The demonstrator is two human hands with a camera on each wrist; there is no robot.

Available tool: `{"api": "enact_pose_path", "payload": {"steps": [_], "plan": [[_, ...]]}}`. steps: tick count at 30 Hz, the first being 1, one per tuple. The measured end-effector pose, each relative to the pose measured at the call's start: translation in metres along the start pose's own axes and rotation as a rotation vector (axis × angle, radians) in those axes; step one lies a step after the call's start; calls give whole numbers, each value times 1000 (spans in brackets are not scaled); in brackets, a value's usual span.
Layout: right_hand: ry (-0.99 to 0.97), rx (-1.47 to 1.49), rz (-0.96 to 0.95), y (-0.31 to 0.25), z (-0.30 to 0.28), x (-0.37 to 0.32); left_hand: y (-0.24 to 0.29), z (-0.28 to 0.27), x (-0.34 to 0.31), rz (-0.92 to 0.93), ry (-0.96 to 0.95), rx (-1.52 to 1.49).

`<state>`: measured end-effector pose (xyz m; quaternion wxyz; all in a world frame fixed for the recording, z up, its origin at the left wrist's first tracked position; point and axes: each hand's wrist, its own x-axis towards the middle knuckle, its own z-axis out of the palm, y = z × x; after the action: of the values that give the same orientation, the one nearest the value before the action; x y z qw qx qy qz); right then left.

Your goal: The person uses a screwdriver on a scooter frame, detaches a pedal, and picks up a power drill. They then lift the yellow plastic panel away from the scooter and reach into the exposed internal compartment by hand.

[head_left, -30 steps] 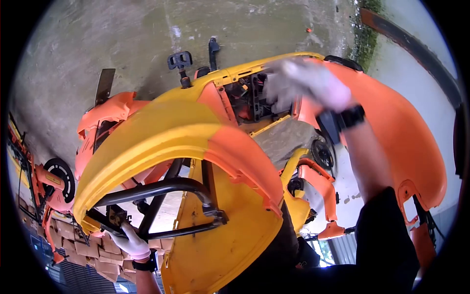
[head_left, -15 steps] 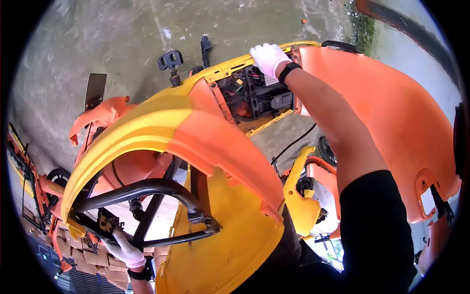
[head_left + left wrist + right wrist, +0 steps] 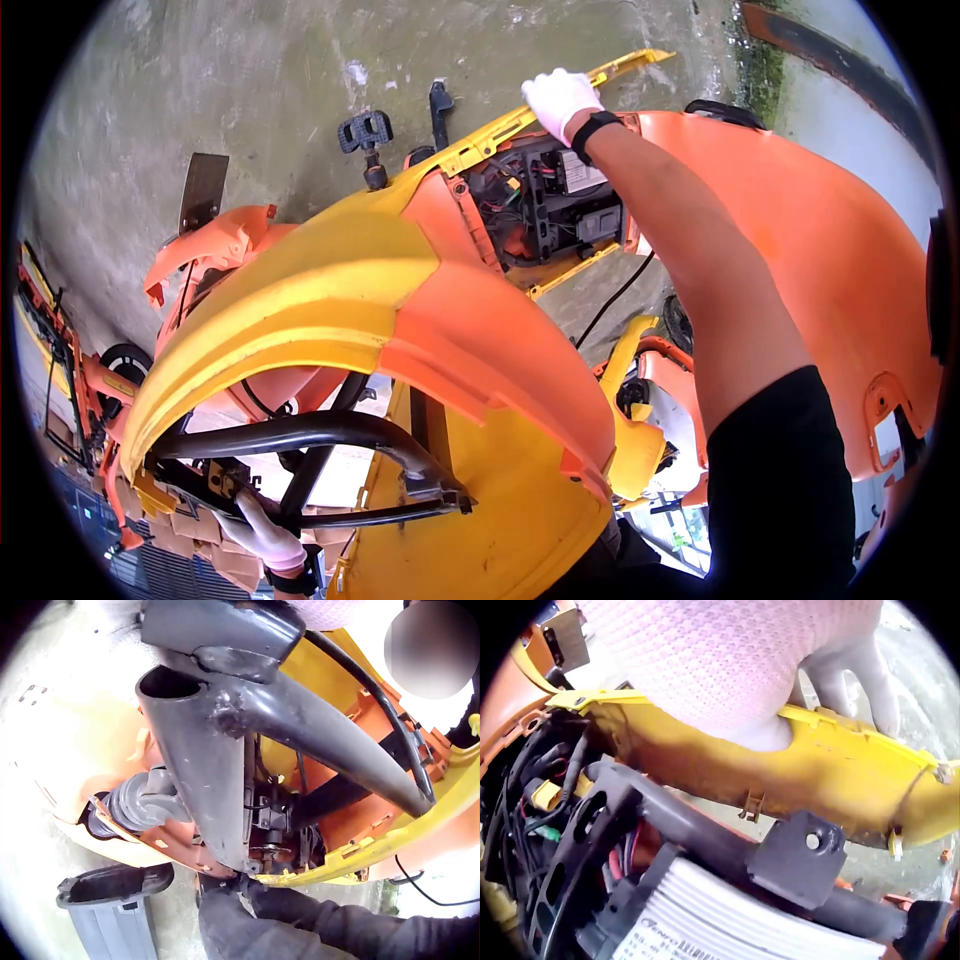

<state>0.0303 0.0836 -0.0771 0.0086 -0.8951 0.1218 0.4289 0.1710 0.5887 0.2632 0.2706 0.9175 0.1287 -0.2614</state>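
Note:
Gripped in the gloved right hand [image 3: 562,103] is the upper edge of a long yellow side panel [image 3: 500,128]; its rear end stands away from the orange body. In the right wrist view the thumb of the right hand [image 3: 735,667] lies on the inner side of the yellow panel [image 3: 840,769], with the fingers over the outer side. Beside it are a finned controller box [image 3: 727,919] and wires with a yellow connector [image 3: 546,795]. The gloved left hand [image 3: 262,535] holds the black tube frame [image 3: 330,430] near a small bracket, at lower left.
A pedal [image 3: 365,130] sticks out beyond the panel. A large orange body shell [image 3: 800,220] is at the right. More orange and yellow vehicles stand around, with cardboard boxes [image 3: 235,565] at lower left. In the left wrist view a grey plastic part [image 3: 112,915] is on the floor.
My right hand, blurred over the open compartment a second ago, now grips the yellow panel's edge. The panel's rear end has swung outward from the body. My left hand stays on the frame.

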Motion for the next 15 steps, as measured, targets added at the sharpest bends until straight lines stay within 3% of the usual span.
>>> {"api": "enact_pose_path", "payload": {"steps": [3, 6, 10, 13, 15], "plan": [[83, -11, 12, 6, 0, 11, -4, -4, 0, -97, -8, -63], [16, -15, 58, 8, -3, 14, -17, 11, 8, 149, 192, -98], [41, 15, 74, 13, -6, 5, -3, -14, 1, -161, -76, 31], [-7, 12, 14, 17, -9, 11, 3, 4, 2, 2, 41, -14], [-49, 16, -21, 20, -18, 13, 7, 5, 3, -8, 44, 37]]}}
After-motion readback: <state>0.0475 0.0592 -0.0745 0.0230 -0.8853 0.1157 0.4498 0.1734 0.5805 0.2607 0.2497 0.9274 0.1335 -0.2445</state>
